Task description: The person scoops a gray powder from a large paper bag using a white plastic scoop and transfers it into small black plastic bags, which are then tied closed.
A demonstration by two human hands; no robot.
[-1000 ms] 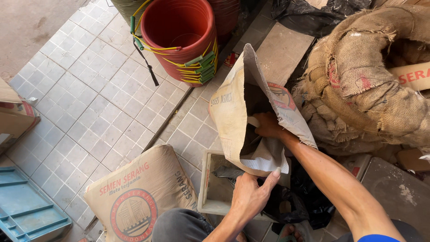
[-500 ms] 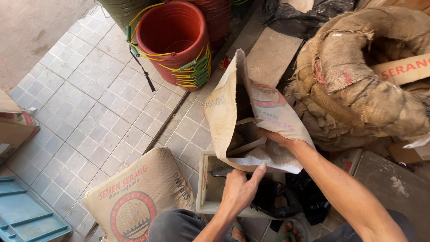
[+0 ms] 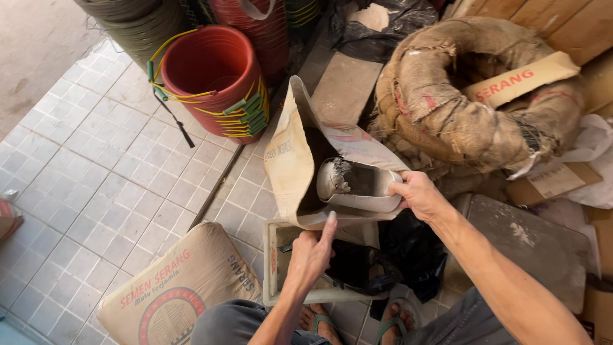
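A grey-powder scoop [image 3: 357,185] is gripped by the right hand [image 3: 418,195] while the open paper sack [image 3: 290,160] is steadied by the left hand [image 3: 313,252]'s loose fingers; powder may be spilled if the scoop is tilted.

Building-supply shop: cement sacks [image 3: 172,291], stacked buckets [image 3: 214,80].

My left hand [image 3: 311,254] and right hand [image 3: 418,195] are bare: no gloves, rings, watch or bands. Both forearms are uncovered to the lower edge of the view, so no sleeve shows on either arm. My trousers [image 3: 252,322] are of grey-blue cloth, seen over both knees, left and right, at the bottom edge. On my feet I wear sandals [image 3: 387,324] with green straps crossing over the toes; the toes themselves are uncovered. Only the front of each foot shows.
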